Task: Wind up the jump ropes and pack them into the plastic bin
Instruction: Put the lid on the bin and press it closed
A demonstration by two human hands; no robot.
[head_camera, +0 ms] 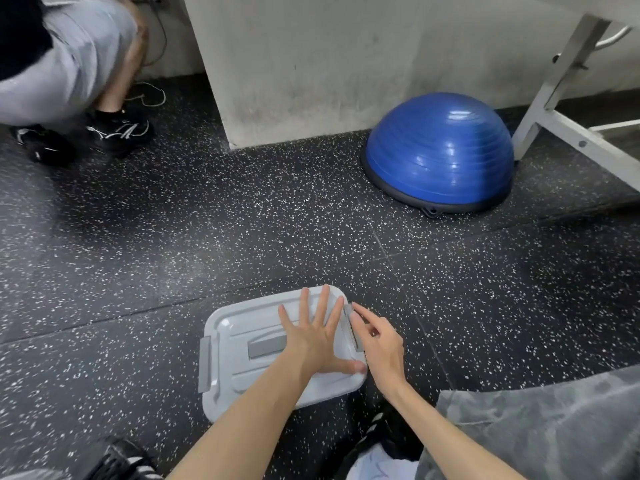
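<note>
Left hand [313, 344] lies flat on the grey plastic bin lid [242, 344], right hand [375, 341] just right of it at the grey side latch [354, 329]; blue rubber half-dome balance trainer [440, 150] sits well beyond both hands.

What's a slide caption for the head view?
Left hand presses the bin lid flat; right hand fingers its latch.

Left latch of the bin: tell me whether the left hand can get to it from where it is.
Probably yes. The left hand lies flat on the lid, and the left latch sits uncovered at the lid's edge with only bare lid between. The right hand is busy at the right latch.
</note>
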